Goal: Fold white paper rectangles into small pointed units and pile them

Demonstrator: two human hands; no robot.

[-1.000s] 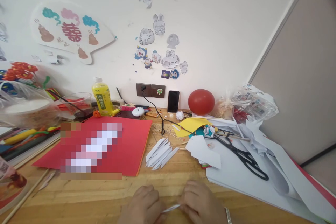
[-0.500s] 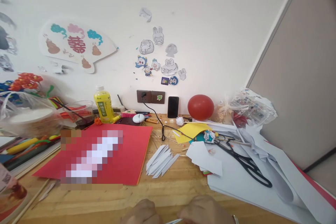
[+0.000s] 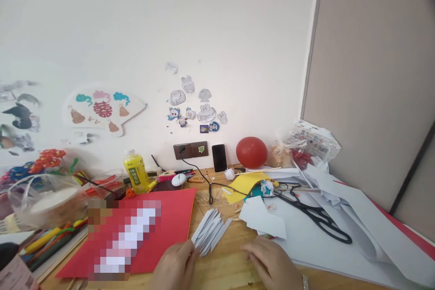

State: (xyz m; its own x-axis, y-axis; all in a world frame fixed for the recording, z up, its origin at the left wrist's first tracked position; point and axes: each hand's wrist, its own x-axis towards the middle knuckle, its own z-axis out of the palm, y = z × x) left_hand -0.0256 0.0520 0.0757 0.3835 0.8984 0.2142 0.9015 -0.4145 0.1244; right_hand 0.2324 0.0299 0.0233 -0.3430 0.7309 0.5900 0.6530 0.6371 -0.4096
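Note:
Several folded white paper strips [image 3: 210, 232] lie in a loose pile on the wooden table. My left hand [image 3: 175, 263] is at the near left end of this pile, its thumb and fingers closed on the tip of a strip. To the right, my right hand [image 3: 270, 263] is low over the tabletop with its fingers loosely bent and apart, and no object shows in it. Just beyond it are small white paper cards [image 3: 265, 221]. A red sheet [image 3: 175, 210] with a blurred patch lies left of the strips.
Black scissors [image 3: 316, 217] rest on large white sheets [image 3: 295, 244] at right. Along the wall stand a yellow bottle [image 3: 136, 173], a phone [image 3: 219, 158] and a red balloon [image 3: 251, 152]. Craft sticks and a plastic-wrapped tub [image 3: 50, 206] crowd the left. A black cable [image 3: 210, 190] runs across the middle.
My view has tilted up. My hands, earlier together around a white strip at the bottom edge, have moved forward and apart; the left has reached the strip pile.

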